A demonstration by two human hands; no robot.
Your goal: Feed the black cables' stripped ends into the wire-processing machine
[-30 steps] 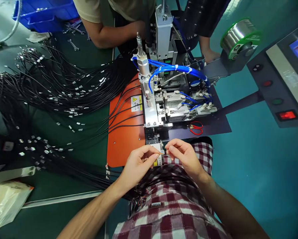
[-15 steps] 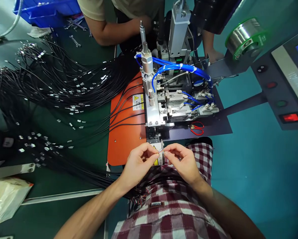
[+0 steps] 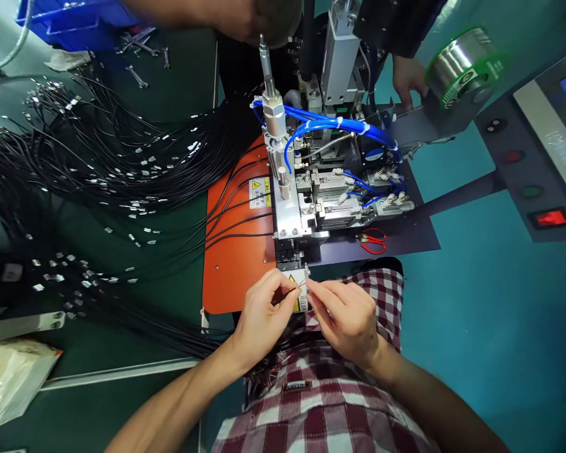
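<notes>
My left hand pinches a cable end whose thin coloured wires stick out past the fingertips. Fingers of my right hand are closed together at the tips of these wires, just to the right. Both hands are over a white and yellow warning label at the near end of the machine. Beyond them, several black cables run across an orange plate into the metal clamping machine. The exact grip on the fine wires is too small to make out.
Bundles of black cables with silvery ends cover the left bench. Red-handled scissors lie right of the machine. A solder spool, blue bins and wrenches stand farther off. Another person's arm reaches across the back.
My right hand has turned, its fingers now more closed and pointing left at the wires. My left hand stays almost in place. The other person's arm has moved up and left, blurred.
</notes>
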